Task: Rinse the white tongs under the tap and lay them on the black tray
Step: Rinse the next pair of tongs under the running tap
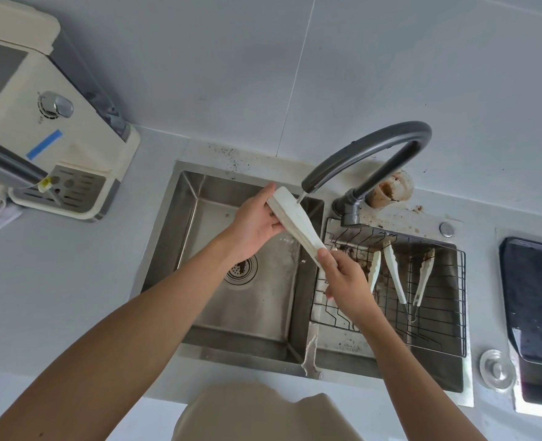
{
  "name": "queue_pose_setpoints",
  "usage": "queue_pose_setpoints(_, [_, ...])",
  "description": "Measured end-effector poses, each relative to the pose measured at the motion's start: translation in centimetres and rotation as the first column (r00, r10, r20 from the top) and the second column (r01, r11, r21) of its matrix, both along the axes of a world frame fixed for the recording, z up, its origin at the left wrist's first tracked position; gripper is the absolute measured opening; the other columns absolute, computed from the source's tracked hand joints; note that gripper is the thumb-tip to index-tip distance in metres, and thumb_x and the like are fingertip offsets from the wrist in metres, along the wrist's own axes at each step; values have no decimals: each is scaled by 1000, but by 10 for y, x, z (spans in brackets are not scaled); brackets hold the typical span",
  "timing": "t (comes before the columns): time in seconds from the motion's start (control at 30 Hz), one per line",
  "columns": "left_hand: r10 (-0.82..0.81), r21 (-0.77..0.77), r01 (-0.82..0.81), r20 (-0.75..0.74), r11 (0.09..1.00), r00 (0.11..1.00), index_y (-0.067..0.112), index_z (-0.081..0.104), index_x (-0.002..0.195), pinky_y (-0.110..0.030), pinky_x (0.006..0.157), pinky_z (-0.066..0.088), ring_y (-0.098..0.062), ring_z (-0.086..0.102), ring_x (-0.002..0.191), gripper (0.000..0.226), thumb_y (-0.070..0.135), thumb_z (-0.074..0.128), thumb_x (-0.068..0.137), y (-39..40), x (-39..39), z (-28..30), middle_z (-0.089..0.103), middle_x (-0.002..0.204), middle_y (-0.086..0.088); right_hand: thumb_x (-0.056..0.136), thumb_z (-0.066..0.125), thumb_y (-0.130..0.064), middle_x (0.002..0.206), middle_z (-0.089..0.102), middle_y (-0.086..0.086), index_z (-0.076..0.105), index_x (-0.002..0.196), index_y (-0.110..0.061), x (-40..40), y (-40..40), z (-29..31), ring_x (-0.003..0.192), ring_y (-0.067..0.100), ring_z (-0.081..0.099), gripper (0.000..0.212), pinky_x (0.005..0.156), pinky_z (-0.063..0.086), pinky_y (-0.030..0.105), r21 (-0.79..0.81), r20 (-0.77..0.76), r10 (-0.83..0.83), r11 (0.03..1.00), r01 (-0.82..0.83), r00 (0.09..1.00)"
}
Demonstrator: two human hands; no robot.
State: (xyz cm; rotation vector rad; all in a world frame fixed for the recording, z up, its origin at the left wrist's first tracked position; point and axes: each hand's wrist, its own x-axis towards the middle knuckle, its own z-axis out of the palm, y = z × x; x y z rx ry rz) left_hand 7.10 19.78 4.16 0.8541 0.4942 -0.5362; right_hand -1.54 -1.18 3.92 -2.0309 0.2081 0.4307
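White tongs are held slanted over the left sink basin, their far end right under the spout of the dark grey tap, where a thin stream of water runs. My left hand grips the far end from the left. My right hand clasps the near end. The black tray lies on the counter at the far right, apart from both hands.
A wire rack over the right basin holds more white tongs, some stained brown. A dirty cup stands behind the tap. A cream appliance sits at the left. A glass lid rests near the tray.
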Motion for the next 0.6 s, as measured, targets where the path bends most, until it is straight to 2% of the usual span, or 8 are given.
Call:
queue_pose_setpoints(0.1, [1,19,-1,21,1000,1000,-6,50,134,-48,105,53,-40,60,131,41,26,50,108,-5,3,4,59,141,-30,99,53,-64,60,48,-16,63,94,-6,0,-2,-4,60,15,47,59,61,52,56,35,-25,-38,999,39,999])
queue_pose_setpoints(0.2, [-29,37,26,71,999,997,0,63,117,-43,101,57,-37,63,129,23,18,50,108,-8,2,8,64,135,-28,99,58,-55,60,49,-17,64,97,-9,-2,-1,-4,57,11,43,46,57,44,43,78,-19,-75,994,76,997])
queue_pose_setpoints(0.33, [-21,23,19,65,1000,998,3,70,113,-46,102,56,-38,64,122,23,17,53,106,-6,-1,6,68,121,-21,101,61,-48,63,48,-12,65,95,-11,-4,-6,-7,54,10,40,38,53,35,34,121,17,-111,987,108,994])
queue_pose_setpoints(0.43, [-10,29,8,74,1000,997,4,71,114,-45,102,56,-30,69,110,21,15,54,106,-4,-3,4,73,111,-15,100,64,-48,77,55,-4,65,96,-21,-4,-11,-14,62,11,45,27,57,40,31,61,69,-96,994,92,993])
queue_pose_setpoints(0.5, [-7,38,3,90,999,996,7,71,114,-47,104,55,-28,71,110,20,14,54,107,-3,-4,0,75,111,-13,99,67,-45,90,58,-3,66,99,-26,-4,-12,-15,70,10,50,19,62,45,28,-15,124,-92,995,95,988])
queue_pose_setpoints(0.6, [2,33,-5,93,999,996,9,69,111,-50,107,53,-33,68,120,17,13,53,107,-4,-5,-3,73,120,-16,97,73,-36,101,58,-7,70,110,-18,-5,-11,-13,76,3,56,22,63,48,19,-99,213,-102,987,126,972])
